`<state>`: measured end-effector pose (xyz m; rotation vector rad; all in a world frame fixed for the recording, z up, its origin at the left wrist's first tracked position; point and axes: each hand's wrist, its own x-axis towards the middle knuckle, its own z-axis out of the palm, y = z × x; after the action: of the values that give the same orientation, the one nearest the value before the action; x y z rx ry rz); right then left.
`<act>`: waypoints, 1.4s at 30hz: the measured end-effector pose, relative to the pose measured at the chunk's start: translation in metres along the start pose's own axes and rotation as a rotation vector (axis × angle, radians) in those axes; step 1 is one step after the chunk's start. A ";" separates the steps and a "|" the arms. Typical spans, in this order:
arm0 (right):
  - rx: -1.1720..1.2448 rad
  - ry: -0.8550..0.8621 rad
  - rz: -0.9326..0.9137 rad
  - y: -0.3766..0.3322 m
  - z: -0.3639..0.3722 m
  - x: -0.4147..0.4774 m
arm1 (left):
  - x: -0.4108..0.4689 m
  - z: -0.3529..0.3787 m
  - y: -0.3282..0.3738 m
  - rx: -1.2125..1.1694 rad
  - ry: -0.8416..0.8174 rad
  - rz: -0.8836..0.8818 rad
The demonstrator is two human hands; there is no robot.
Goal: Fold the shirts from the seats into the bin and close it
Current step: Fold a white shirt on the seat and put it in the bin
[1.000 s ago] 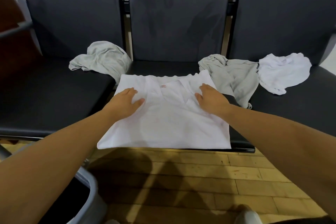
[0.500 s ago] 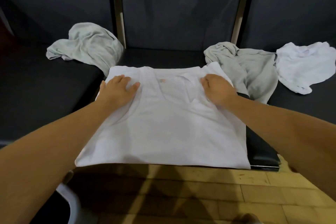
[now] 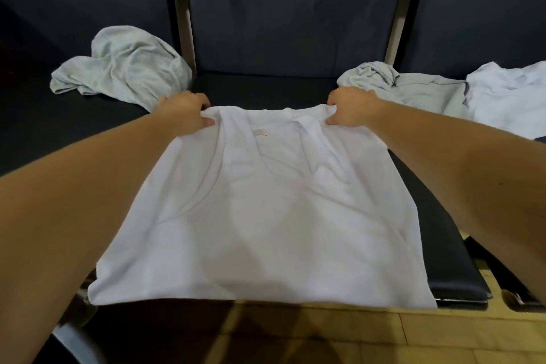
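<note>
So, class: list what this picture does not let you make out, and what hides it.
Head view:
Bin: only a rim sliver shows; left forearm and bottom edge hide the rest.
Crumpled white shirt: cut by the right edge.
Pink label on the white shirt: too small to read.
Most fingertips of left hand and right hand: curled out of sight at that shirt's top edge.

1. We see the white shirt as thin, smooth, matt cloth
2. We take the grey shirt for a softer, matt cloth
3. We find the bench covered in a dark, faintly shiny, leather-like material
4. We read the floor as lightly glossy wood
</note>
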<state>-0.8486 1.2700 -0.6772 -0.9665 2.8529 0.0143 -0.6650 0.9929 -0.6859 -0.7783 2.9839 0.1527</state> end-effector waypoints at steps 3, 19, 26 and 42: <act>0.008 0.003 0.018 0.005 0.000 0.002 | -0.003 0.004 -0.005 0.016 0.036 -0.004; 0.156 0.485 0.193 0.006 -0.043 -0.036 | -0.037 -0.075 -0.008 -0.103 0.285 -0.060; 0.182 0.528 0.101 0.009 -0.031 -0.107 | -0.115 -0.087 -0.019 -0.106 0.191 0.123; -0.036 0.056 -0.047 0.004 0.023 -0.247 | -0.238 -0.007 -0.046 0.069 -0.030 0.291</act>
<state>-0.6541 1.4232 -0.6688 -1.0576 2.8889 0.0342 -0.4352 1.0681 -0.6648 -0.3292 3.0380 0.0708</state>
